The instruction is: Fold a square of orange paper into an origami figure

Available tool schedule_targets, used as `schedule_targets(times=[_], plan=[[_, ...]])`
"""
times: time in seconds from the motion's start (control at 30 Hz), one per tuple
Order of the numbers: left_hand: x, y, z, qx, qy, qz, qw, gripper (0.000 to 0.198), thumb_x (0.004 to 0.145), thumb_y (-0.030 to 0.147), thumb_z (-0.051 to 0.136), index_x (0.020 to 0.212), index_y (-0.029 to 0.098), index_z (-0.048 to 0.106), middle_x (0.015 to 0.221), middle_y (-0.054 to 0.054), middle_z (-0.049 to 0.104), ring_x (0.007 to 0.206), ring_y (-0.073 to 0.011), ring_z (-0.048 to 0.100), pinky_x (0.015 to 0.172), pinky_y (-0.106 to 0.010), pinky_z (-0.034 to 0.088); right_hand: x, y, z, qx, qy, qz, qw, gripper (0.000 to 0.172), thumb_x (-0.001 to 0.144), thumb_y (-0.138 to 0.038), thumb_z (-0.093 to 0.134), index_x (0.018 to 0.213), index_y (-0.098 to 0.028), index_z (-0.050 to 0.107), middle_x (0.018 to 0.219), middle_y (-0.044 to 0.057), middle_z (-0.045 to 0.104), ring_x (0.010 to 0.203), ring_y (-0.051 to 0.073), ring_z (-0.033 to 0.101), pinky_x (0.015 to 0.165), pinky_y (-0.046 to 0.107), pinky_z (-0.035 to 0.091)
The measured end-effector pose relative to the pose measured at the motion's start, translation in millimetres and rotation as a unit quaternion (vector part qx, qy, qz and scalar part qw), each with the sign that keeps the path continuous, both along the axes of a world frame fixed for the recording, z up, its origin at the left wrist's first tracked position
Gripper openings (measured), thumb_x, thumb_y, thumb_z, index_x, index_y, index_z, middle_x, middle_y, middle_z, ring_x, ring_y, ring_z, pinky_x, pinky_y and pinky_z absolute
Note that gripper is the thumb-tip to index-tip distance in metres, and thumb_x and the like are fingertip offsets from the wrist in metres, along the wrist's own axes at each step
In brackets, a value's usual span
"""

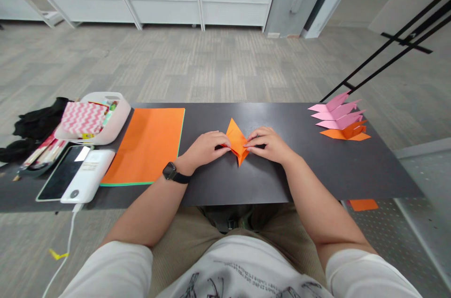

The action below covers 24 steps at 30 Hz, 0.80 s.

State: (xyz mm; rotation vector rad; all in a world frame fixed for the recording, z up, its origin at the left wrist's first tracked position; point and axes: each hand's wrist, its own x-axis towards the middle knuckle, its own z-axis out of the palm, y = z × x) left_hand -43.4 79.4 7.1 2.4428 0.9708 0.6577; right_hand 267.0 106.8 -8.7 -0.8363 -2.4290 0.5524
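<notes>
An orange folded origami paper (237,139), roughly diamond-shaped with pointed ends, is between my two hands at the middle of the dark table. My left hand (210,147) pinches its left edge with thumb and fingers. At the opposite edge, the fingers and thumb of my right hand (267,144) are closed on the paper. A black watch is on my left wrist. Left of my left hand lies a stack of paper (148,145), orange on top with a green edge showing below.
Several folded pink paper cranes (338,112) and an orange one (347,132) line the table's right side. On the left are a white basket (116,124), a tablet-like device (58,176), a white power bank (86,178) with a cable, and brushes. Orange paper (364,204) lies below the right edge.
</notes>
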Motion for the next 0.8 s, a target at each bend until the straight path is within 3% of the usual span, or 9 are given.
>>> schedule_targets(times=[0.23, 0.53, 0.6, 0.73, 0.8], plan=[[2.3, -3.4, 0.3, -0.037, -0.039, 0.052, 0.997, 0.021, 0.101, 0.042, 0.070, 0.110, 0.023, 0.073, 0.110, -0.005, 0.078, 0.099, -0.0218, 0.075, 0.092, -0.035, 0.057, -5.6, 2.4, 1.0, -0.012, 0.047, -0.028, 0.998, 0.015, 0.103, -0.034, 0.072, 0.105, -0.033, 0.087, 0.102, 0.003, 0.081, 0.095, 0.021, 0.074, 0.092, 0.039, 0.053], [11.3, 1.2, -8.8, -0.015, 0.002, 0.085, 0.996, 0.018, 0.096, 0.021, 0.066, 0.111, 0.021, 0.075, 0.108, -0.005, 0.079, 0.099, -0.0225, 0.074, 0.091, -0.037, 0.057, -18.7, -2.8, -0.9, -0.013, 0.081, -0.052, 0.995, 0.019, 0.106, -0.034, 0.066, 0.104, -0.030, 0.085, 0.100, 0.004, 0.082, 0.092, 0.020, 0.076, 0.086, 0.037, 0.056], [12.5, 2.1, -10.6, -0.013, 0.028, 0.090, 0.995, 0.020, 0.093, 0.016, 0.066, 0.109, 0.021, 0.077, 0.106, -0.005, 0.079, 0.097, -0.0227, 0.074, 0.090, -0.038, 0.056, -20.9, -4.3, -1.7, -0.012, 0.068, -0.043, 0.997, 0.016, 0.103, -0.034, 0.070, 0.109, -0.029, 0.083, 0.102, 0.005, 0.081, 0.094, 0.022, 0.075, 0.088, 0.038, 0.056], [14.0, 0.7, -10.9, 0.010, 0.085, 0.100, 0.991, 0.026, 0.095, 0.013, 0.063, 0.111, 0.022, 0.081, 0.112, -0.005, 0.079, 0.103, -0.0244, 0.073, 0.096, -0.043, 0.054, -24.2, -5.8, -6.1, -0.004, -0.016, -0.051, 0.999, 0.034, 0.096, -0.037, 0.079, 0.129, -0.030, 0.079, 0.115, 0.007, 0.078, 0.108, 0.027, 0.072, 0.100, 0.045, 0.053], [15.0, -1.1, -9.3, 0.025, 0.111, 0.097, 0.989, 0.028, 0.098, 0.015, 0.061, 0.112, 0.025, 0.082, 0.114, -0.005, 0.080, 0.104, -0.0252, 0.072, 0.099, -0.047, 0.052, -26.3, -5.7, -9.8, -0.004, -0.054, -0.071, 0.996, 0.033, 0.097, -0.035, 0.079, 0.129, -0.032, 0.079, 0.116, 0.006, 0.078, 0.110, 0.027, 0.070, 0.101, 0.046, 0.051]])
